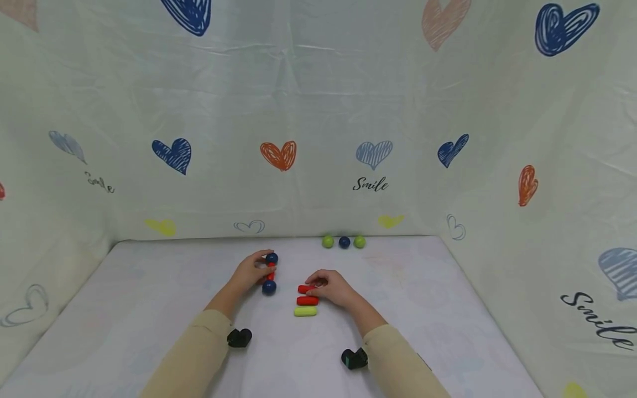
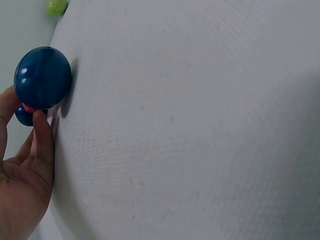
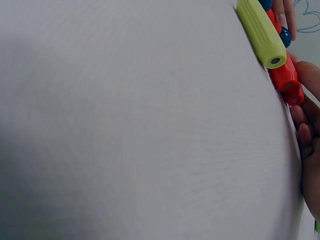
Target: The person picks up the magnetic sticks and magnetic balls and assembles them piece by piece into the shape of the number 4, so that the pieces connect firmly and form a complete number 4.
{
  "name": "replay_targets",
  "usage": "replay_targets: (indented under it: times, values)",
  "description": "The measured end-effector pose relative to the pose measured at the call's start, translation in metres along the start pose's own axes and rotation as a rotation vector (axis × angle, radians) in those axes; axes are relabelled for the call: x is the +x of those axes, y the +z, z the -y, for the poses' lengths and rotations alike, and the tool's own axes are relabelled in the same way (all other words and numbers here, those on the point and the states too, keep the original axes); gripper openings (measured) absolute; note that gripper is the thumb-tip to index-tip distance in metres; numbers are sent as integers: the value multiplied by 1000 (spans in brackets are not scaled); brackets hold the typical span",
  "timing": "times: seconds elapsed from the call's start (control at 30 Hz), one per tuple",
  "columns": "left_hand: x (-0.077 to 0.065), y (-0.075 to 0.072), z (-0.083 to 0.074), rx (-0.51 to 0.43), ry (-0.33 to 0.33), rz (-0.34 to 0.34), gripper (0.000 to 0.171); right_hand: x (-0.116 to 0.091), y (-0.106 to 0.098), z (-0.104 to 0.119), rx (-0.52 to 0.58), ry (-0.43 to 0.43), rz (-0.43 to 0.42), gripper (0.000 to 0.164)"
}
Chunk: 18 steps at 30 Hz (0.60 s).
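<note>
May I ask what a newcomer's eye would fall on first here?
Probably two glossy blue balls with a red rod between them, left of centre in the person's left hand. Next come two more red rods and a yellow-green rod, roughly parallel at the right hand. A dark-blue heart stands out at upper right.

I count three dark blue balls [image 1: 269,287] and two green balls [image 1: 328,241]: five. Three red rods [image 1: 307,301], one yellow-green rod [image 1: 305,312]: four. Nine total. Split of dark blues: two at my left hand [image 1: 251,272], one in the back row. Reds: one at the left hand, two at my right hand [image 1: 334,287]. Two hands, two beige sleeves [image 1: 204,345], two black wrist pieces [image 1: 240,338]. Three "Smile" prints [image 1: 370,184].
</note>
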<state>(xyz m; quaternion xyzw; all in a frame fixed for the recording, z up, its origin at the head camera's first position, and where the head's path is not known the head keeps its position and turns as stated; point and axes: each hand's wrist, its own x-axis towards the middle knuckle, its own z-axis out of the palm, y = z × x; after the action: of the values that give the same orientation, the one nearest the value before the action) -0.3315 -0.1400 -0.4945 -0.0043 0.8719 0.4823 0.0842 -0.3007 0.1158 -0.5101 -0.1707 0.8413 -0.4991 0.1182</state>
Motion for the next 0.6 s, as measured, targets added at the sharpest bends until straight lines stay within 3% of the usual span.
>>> replay_targets:
  times: [0.6]
  values:
    - [-13,-8,-5,23,-1,-24,58,0,2,-3,-37,-4,-16,14]
